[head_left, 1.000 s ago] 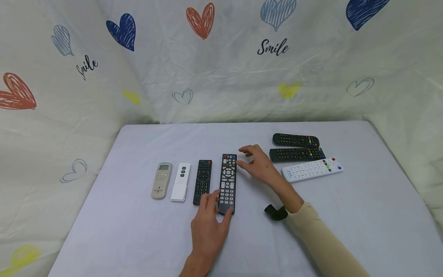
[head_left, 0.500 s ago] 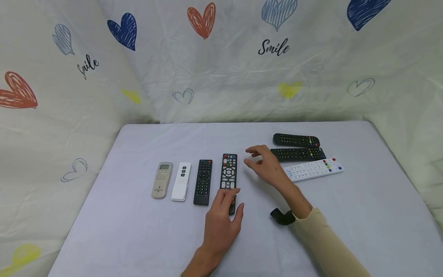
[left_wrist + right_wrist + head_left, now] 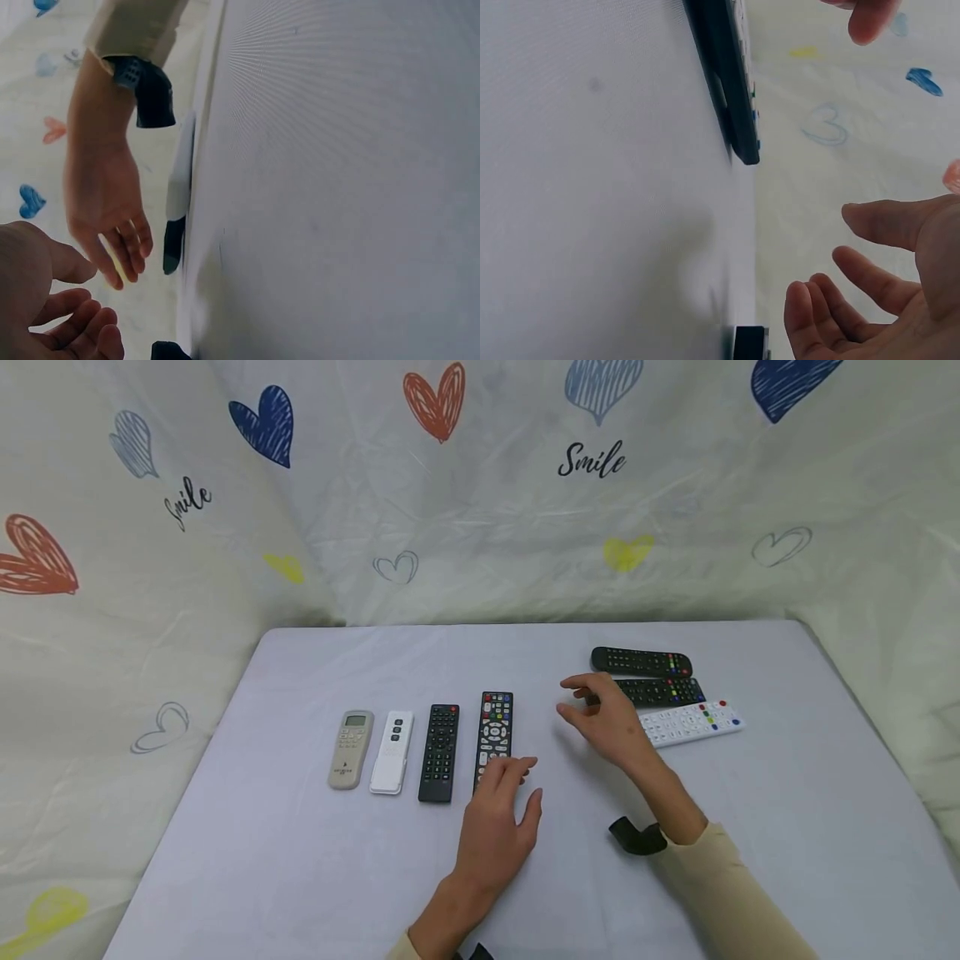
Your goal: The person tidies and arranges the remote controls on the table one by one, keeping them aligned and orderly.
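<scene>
My left hand (image 3: 495,835) hovers over the lower end of a black remote control (image 3: 495,727) with grey buttons, hiding that end. Its fingers are relaxed and hold nothing; in the left wrist view the hand (image 3: 60,300) shows thumb and fingers apart. To the right, my right hand (image 3: 611,722) is raised with loosely bent fingers and an empty grasp. It overlaps the left ends of a black remote (image 3: 663,692) and a white remote (image 3: 693,723) in the head view. The right wrist view shows that hand (image 3: 877,277) with thumb and fingers spread, away from the dark remote (image 3: 724,75).
Left of the centre remote lie a slim black remote (image 3: 438,752), a white one (image 3: 392,752) and a beige one with a small screen (image 3: 350,750), side by side. Another black remote (image 3: 641,662) lies at the back right. A heart-printed curtain (image 3: 487,510) stands behind the white table (image 3: 262,877).
My left hand has let go of the centre black remote and moved right across its lower end. My right hand has drawn away to the right, toward the stacked-up row of remotes there.
</scene>
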A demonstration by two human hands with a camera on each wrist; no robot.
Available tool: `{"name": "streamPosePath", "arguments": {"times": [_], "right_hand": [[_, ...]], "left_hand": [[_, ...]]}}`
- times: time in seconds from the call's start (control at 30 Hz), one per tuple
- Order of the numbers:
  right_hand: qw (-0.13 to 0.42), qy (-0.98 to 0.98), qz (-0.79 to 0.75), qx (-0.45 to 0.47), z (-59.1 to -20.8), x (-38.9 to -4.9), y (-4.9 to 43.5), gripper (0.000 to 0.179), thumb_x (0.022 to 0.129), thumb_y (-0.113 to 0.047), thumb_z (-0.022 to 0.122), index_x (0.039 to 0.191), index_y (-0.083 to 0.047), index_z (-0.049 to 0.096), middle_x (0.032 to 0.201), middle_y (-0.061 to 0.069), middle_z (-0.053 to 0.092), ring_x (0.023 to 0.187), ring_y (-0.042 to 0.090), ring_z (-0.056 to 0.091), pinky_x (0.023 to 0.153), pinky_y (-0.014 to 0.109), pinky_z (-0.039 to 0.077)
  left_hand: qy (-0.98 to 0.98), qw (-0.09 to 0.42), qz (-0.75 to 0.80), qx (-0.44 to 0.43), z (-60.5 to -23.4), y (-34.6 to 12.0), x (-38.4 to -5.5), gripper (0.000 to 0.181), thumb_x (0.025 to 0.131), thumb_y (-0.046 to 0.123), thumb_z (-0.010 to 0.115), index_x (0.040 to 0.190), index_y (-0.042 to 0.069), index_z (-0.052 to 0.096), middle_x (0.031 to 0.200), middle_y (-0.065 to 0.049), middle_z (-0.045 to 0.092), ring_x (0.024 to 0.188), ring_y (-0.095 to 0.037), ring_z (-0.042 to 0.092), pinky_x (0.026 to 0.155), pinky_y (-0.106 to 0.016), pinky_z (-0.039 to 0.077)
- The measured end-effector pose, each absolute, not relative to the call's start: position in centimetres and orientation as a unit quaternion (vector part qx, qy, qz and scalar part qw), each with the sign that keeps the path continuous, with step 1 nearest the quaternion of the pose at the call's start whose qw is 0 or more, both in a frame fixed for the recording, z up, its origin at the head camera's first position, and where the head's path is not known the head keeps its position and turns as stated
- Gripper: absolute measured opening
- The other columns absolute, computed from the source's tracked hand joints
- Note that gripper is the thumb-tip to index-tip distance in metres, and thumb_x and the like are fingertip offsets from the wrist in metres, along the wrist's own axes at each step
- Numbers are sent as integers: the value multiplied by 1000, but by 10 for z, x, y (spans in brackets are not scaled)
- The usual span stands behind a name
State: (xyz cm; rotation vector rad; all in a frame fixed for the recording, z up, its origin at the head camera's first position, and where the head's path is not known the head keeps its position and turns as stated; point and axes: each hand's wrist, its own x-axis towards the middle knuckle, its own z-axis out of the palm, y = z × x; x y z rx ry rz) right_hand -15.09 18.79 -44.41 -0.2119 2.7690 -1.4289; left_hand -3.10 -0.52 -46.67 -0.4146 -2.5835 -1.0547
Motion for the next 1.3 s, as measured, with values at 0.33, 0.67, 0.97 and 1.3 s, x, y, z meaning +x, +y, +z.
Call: {"name": "streamPosePath", "arguments": {"times": [0.33,0.67,0.97,1.3], "right_hand": [[-42,897,-437,-50,-448,-139,214,37,98,-13,73,132,-2,65,135,19,60,119,34,61,89,23,51],[-75,902,-424,-17,-446,-127,230,33,97,-13,73,128,-2,68,130,19,59,114,34,61,82,15,45],[-83,907,-412,-2,-447,-124,249,31,97,-11,72,126,0,68,125,21,59,110,33,60,77,5,38],[-65,915,-398,28,-450,-117,272,33,100,-13,68,129,3,65,131,25,55,113,37,57,80,9,40]], "left_hand": [[-900,156,-366,-175,-467,5,-40,41,93,10,77,132,9,66,116,-2,63,101,-12,68,82,-17,57],[-892,133,-387,-191,-468,15,-42,39,95,9,74,134,9,64,116,-5,64,99,-14,68,80,-14,55],[-887,116,-400,-199,-467,23,-45,39,97,9,73,134,8,64,118,-5,63,101,-14,69,79,-13,54],[-896,82,-385,-205,-468,28,-47,38,99,12,71,136,10,63,120,-2,62,104,-12,69,83,-12,54]]}}
